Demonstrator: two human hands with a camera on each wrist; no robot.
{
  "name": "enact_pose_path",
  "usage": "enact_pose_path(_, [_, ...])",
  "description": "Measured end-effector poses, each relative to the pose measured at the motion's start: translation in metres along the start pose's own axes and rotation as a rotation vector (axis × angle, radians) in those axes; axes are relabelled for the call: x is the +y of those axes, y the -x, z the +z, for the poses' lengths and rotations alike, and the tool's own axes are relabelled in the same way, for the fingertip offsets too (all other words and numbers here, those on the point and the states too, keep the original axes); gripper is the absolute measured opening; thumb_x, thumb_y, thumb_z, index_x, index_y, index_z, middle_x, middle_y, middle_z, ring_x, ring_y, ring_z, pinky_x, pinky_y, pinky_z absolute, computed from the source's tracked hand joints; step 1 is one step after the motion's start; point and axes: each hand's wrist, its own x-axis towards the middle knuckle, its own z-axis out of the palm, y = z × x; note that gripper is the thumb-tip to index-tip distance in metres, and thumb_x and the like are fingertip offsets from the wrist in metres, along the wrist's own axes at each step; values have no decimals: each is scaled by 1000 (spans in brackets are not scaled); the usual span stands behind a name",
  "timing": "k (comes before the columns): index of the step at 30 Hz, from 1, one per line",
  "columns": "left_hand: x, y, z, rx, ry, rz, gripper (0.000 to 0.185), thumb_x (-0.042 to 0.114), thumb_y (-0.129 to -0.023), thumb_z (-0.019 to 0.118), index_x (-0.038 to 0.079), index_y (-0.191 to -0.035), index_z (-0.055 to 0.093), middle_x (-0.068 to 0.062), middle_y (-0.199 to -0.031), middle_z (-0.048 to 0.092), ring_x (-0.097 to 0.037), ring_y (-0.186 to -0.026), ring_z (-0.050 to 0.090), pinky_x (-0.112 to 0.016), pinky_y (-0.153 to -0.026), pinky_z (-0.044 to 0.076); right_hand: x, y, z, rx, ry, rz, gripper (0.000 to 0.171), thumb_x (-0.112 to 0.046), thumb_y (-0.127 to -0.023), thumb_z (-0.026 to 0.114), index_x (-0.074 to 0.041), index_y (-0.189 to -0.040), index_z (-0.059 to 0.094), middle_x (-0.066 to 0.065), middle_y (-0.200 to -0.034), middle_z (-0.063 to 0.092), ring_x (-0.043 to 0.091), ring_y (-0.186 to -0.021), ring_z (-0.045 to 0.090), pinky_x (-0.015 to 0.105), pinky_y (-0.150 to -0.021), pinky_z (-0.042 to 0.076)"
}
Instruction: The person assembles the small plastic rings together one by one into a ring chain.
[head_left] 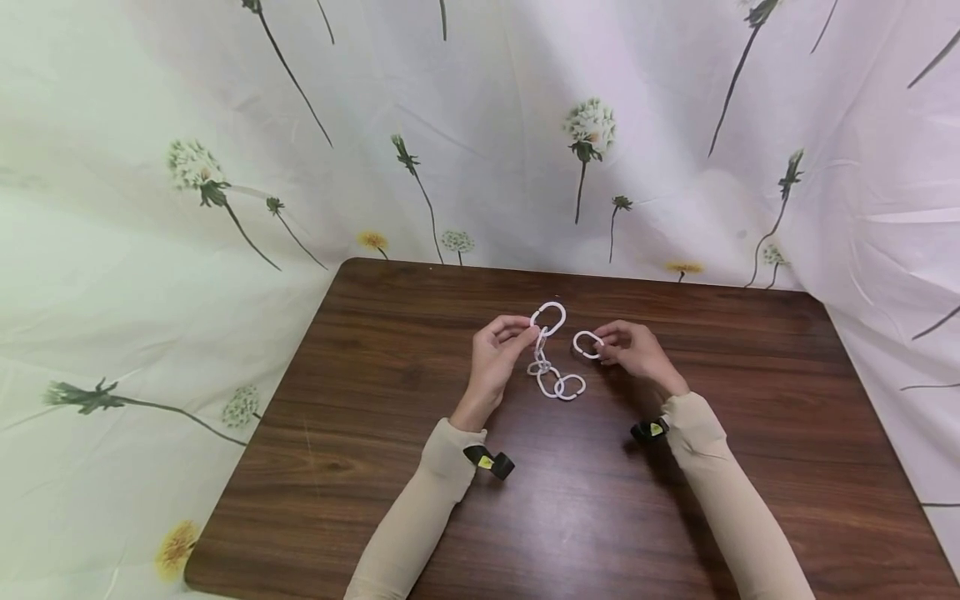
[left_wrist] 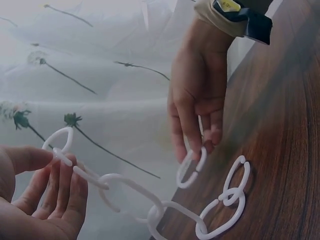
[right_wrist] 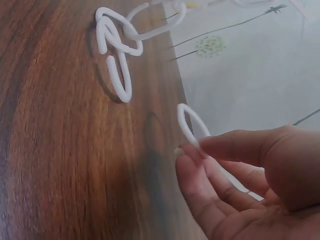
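My left hand pinches the top link of a white plastic chain between thumb and fingers. Several oval links, each with a small gap in its side, hang from it. The lowest links lie on the tabletop, as the right wrist view shows. To the right, my right hand pinches a single loose link of the same kind by one side. This link is held above the table, apart from the chain, and its gap shows in the left wrist view.
Under both hands is a dark brown wooden table with rounded corners. A white cloth printed with dandelions hangs right behind its far edge and along the sides. Black wrist straps sit over the beige sleeves.
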Motion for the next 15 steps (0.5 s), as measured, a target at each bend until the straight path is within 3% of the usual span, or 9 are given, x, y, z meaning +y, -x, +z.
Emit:
enact_pose_path(4, [0, 0, 0, 2, -23, -2, 24, 8, -85, 76, -5, -103, 67, 3, -83, 72, -19, -80, 70, -30, -79, 61, -8, 6, -2, 54, -44, -47, 33, 3, -90, 65, 9, -122, 59, 35, -108, 63, 24, -81, 73, 48, -82, 60])
enact_pose_path(7, [-1, 1, 1, -1, -26, -6, 26, 8, -85, 76, -7, -104, 67, 4, -83, 73, -16, -78, 70, -33, -81, 61, -17, 10, -3, 98, -73, -116, 33, 3, -89, 67, 8, -121, 59, 26, -103, 67, 20, -81, 73, 47, -81, 61])
enact_pose_path(12, [-2, 2, 3, -15, -6, -1, 23, 6, -85, 75, -6, -103, 67, 3, -81, 73, -13, -74, 70, -51, -86, 59, -33, 18, -6, 141, -96, -232, 32, -1, -89, 69, 6, -119, 60, -4, -90, 70, 21, -81, 74, 30, -73, 63])
enact_pose_path(15, [-3, 2, 4, -19, 9, 5, 23, 5, -85, 75, -7, -103, 66, 2, -80, 73, -18, -75, 71, -58, -89, 56, -43, 22, -8, 146, -115, -268, 31, 0, -89, 69, 5, -119, 61, -9, -89, 70, 20, -81, 74, 25, -71, 62])
